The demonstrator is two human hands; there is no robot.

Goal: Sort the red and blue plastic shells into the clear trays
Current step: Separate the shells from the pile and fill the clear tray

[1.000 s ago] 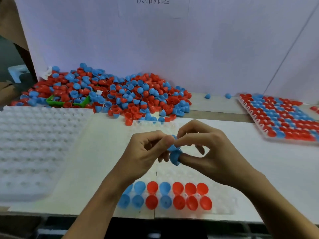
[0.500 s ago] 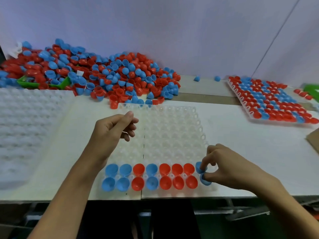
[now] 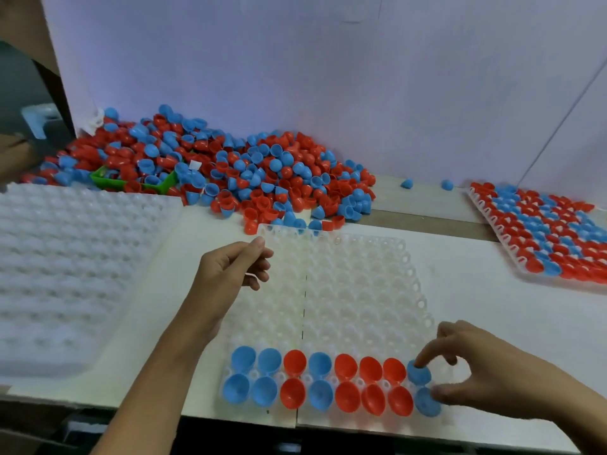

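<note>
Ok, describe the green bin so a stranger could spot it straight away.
Start at the big pile of red and blue shells heaped against the back wall. At the pile's left front, just behind the stack of empty white trays, sits the green bin, half buried in shells. It is the only green thing there, with straight flat edges among round red and blue pieces.

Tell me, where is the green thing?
In the head view, the green tray sits far back on the left, half buried in the pile of shells, just behind the stack of empty trays.
</note>
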